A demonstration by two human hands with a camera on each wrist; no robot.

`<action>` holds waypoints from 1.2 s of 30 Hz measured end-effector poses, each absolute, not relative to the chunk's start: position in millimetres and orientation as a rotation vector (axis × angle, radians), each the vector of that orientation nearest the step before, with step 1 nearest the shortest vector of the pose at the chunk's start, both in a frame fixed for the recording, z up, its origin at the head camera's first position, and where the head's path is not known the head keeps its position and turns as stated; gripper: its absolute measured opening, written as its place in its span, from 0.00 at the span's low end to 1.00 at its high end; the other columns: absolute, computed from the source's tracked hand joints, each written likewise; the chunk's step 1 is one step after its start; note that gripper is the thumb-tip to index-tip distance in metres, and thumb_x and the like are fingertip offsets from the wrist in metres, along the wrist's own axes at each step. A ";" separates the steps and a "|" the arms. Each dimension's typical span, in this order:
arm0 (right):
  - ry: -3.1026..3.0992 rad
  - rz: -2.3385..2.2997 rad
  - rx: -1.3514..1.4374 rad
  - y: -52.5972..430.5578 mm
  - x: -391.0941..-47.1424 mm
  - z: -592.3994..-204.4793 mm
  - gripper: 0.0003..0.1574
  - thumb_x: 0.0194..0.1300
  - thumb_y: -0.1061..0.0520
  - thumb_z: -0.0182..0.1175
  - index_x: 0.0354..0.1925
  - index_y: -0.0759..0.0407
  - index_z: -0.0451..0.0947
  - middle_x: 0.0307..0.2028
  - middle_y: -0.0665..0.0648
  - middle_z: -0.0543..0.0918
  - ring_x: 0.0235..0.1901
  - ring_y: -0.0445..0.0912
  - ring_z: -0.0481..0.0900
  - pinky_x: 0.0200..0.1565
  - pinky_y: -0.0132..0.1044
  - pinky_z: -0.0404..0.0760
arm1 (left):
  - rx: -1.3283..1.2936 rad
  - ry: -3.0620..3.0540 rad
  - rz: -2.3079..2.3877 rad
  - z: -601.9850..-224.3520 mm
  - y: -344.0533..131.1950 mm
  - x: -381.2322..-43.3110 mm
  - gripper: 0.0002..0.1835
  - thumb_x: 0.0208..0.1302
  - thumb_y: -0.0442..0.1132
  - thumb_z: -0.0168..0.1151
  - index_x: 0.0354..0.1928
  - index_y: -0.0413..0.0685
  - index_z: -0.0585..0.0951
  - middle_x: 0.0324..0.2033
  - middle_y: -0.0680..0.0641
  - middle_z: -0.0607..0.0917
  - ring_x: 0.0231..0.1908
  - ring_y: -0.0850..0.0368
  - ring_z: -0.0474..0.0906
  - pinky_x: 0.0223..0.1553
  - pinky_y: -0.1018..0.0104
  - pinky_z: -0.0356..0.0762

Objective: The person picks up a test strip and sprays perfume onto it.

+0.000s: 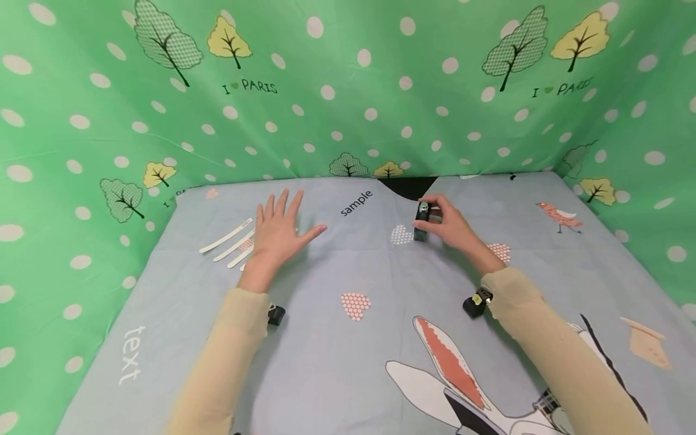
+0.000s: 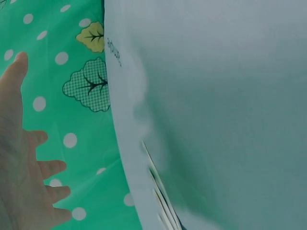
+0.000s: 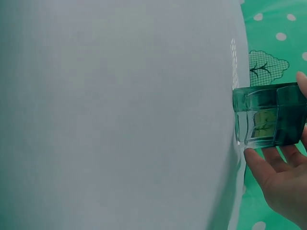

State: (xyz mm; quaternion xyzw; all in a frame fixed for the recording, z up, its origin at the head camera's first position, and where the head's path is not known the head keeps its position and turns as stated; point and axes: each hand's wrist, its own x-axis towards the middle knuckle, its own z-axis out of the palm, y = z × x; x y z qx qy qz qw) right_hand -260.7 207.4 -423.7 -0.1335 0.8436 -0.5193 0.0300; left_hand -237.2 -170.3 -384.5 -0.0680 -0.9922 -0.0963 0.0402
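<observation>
Your sleeves point(image 1: 217, 362) lie nearest; your left hand point(image 1: 276, 234), fingers spread, could drag the white strips point(image 1: 225, 237); smooth sides could let the glass container point(image 3: 261, 120) escape your right hand's point(image 1: 452, 226) pinch.

The green cloth point(image 1: 337, 36) says "I", then a small heart point(image 1: 235, 86), then "PARIS". It says this twice up high, once on the left and once on the right. Lower on the left it says it again, but the end is cut off. The grey cloth point(image 1: 315, 362) says "sample" in black near the back, and "text" in white, turned sideways, on the left.
</observation>
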 end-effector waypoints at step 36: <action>2.553 -1.680 -0.356 207.5 -252.0 -425.0 0.36 0.70 0.59 0.61 0.70 0.63 0.59 0.62 0.70 0.67 0.66 0.64 0.70 0.57 0.40 0.75 | -0.093 -3.029 -0.380 -373.9 -217.0 -216.5 0.53 0.63 0.76 0.47 0.80 0.55 0.46 0.79 0.38 0.49 0.77 0.32 0.40 0.76 0.33 0.36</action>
